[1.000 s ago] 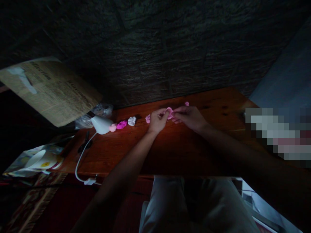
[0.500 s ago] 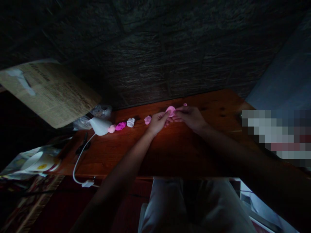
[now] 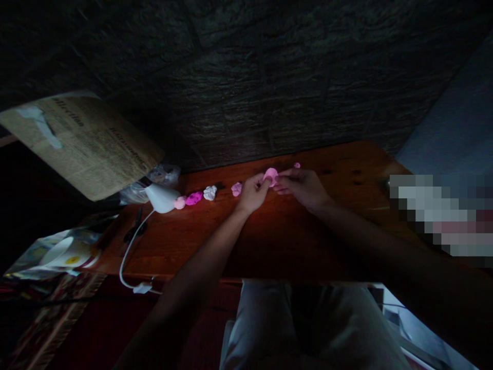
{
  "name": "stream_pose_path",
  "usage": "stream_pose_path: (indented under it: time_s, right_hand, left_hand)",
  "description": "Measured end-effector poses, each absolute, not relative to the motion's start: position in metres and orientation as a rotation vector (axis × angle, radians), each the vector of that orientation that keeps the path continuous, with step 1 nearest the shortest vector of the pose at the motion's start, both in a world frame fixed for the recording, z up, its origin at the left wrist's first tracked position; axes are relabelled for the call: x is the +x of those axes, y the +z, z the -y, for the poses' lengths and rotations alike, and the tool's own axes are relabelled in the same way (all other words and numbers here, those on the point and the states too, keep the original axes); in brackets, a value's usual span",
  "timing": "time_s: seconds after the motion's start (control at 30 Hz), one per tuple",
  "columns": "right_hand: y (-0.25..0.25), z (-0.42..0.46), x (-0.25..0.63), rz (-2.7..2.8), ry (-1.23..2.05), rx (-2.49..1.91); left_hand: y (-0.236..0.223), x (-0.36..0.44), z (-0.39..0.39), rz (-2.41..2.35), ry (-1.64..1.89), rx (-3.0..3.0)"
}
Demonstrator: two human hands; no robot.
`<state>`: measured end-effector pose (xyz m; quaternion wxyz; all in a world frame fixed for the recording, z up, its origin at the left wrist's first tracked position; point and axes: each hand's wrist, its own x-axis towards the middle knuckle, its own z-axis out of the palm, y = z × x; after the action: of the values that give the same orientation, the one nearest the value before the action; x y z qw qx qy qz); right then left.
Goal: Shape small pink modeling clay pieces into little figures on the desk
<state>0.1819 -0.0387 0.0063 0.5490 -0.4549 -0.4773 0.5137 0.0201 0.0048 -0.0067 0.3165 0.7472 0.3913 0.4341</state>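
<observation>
A thin, round pink disc (image 3: 271,175), which looks like flattened modelling clay, is held up over the wooden table. My left hand (image 3: 253,194) is closed on its left edge, thumb across the near face. At the right edge, the fingertips of my right hand (image 3: 304,188) pinch the rim. Just left of my left hand lies a crumpled pink lump (image 3: 236,188). Farther left, in a row, are a white lump (image 3: 210,193), a magenta lump (image 3: 193,198) and a pale pink lump (image 3: 179,202). Behind my right hand sits a small pink bit (image 3: 297,165).
A white lamp-like cone (image 3: 162,199) with a white cord (image 3: 124,257) stands at the row's left end. Dark scissors (image 3: 134,229) lie nearby. A printed brown paper bag (image 3: 84,146) and a white cup (image 3: 63,253) are at the left. A stone-patterned wall (image 3: 246,87) borders the table (image 3: 277,246).
My view has shifted slightly, so the table items appear a little farther right. Both hands stay on the pink disc, with the right fingers slightly moved at its edge.
</observation>
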Motion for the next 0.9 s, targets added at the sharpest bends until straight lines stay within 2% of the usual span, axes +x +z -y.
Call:
stream_pose_path:
  time_s: [0.63,0.9]
  right_hand:
    - [0.014,0.04,0.188,1.196,1.196,-1.153]
    - [0.014,0.039,0.195,1.281,1.184,-1.138]
  left_hand:
    - [-0.008,0.022,0.001,-1.016,1.002,1.951]
    - [0.0,0.02,0.005,-0.825,1.028,2.011]
